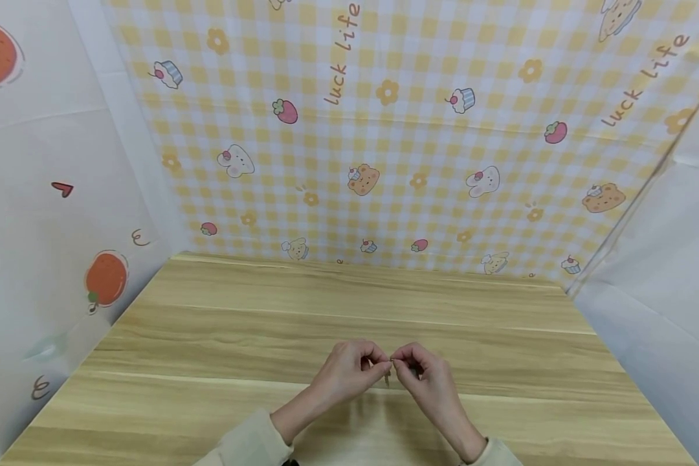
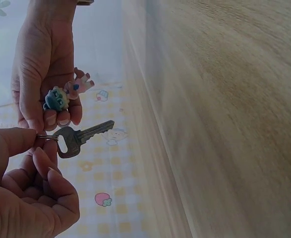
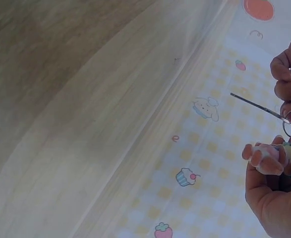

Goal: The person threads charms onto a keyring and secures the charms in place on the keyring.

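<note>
Both hands meet over the table in the head view. My left hand [image 1: 349, 372] pinches a thin metal key ring [image 2: 47, 137] between thumb and forefinger. From the other side, the thumb and forefinger of my right hand [image 1: 430, 377] pinch the same ring. A metal key [image 2: 76, 141] hangs on it, its toothed blade pointing away from the fingers. Against the right hand's curled fingers lies a small figurine charm [image 3: 269, 158], pinkish-white at one end and teal at the other. In the head view the charm is mostly hidden by that hand.
The wood-grain table [image 1: 239, 323] stretches out beneath the hands. Behind it hangs a yellow checked cloth [image 1: 326, 142] with cartoon prints. White sheets [image 1: 41, 181] close off the left and right sides.
</note>
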`<state>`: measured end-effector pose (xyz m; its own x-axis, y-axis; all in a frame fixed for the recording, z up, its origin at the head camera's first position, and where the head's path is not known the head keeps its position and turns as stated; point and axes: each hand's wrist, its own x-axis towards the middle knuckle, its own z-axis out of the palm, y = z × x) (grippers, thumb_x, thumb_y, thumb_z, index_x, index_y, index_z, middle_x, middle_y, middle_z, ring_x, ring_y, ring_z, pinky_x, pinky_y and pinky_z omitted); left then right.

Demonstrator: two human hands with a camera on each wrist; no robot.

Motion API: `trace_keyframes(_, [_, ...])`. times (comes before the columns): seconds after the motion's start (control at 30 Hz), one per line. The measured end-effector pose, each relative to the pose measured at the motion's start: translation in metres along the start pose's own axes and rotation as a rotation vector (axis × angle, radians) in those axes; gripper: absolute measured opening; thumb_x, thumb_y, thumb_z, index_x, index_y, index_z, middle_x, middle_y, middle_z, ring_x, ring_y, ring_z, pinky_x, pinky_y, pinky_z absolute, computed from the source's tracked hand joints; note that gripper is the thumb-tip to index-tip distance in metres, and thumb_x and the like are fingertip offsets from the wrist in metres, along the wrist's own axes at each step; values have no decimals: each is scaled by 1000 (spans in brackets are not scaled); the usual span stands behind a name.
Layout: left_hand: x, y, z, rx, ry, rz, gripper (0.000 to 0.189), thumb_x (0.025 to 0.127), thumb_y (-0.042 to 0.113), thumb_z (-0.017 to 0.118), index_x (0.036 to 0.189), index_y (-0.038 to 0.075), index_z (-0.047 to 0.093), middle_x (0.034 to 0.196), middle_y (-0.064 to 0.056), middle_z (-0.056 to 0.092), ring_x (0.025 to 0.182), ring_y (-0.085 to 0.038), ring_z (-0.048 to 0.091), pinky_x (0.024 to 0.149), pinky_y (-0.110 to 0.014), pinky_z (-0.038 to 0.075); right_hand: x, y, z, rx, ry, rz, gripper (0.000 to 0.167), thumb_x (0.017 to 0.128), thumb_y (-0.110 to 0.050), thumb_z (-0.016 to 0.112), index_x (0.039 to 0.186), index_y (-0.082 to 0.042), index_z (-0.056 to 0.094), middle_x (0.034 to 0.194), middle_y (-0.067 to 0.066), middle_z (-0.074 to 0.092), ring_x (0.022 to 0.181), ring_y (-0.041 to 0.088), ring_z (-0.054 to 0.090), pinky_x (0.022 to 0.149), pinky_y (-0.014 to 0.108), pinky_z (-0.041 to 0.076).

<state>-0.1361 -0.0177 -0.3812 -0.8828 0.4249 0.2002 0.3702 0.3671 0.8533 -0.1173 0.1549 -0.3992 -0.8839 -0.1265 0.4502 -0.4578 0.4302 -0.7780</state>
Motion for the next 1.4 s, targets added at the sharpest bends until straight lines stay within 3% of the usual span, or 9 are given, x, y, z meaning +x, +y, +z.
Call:
trace_keyframes(0.43, [0, -1, 0, 1, -1, -22, 9, 87, 14, 66, 80, 9, 69, 72, 4, 60, 50, 1, 42, 44, -15, 34, 0, 0, 1, -22, 0, -35, 22, 79, 12, 63, 80, -10, 63, 68, -7, 58, 57, -3, 43, 45, 18, 39])
trace_keyframes(0.8, [-1, -2, -2, 0, -18, 18, 8, 87, 13, 66, 82, 7, 70, 73, 2, 60, 54, 1, 45, 47, -16, 38, 1, -2, 0, -18, -3, 1, 22, 79, 11, 64, 80, -11, 64, 68, -7, 58, 56, -3, 43, 45, 18, 38])
trace_keyframes(1.1, [-2, -1, -2, 2, -19, 8, 11, 88, 16, 65, 81, 9, 69, 74, 3, 59, 53, 0, 43, 47, -16, 37, 0, -3, 1, -36, 15, -72, 24, 77, 13, 64, 79, -11, 63, 68, -6, 59, 57, -4, 44, 45, 18, 39])
trace_keyframes(1.4, [-4, 1, -2, -23, -35, 14, 10, 88, 15, 65, 82, 8, 69, 75, 2, 59, 55, 0, 44, 48, -16, 37, -1, -4, 0, -30, 12, -1, 23, 79, 11, 65, 79, -12, 64, 68, -7, 58, 58, -2, 46, 46, 18, 39])
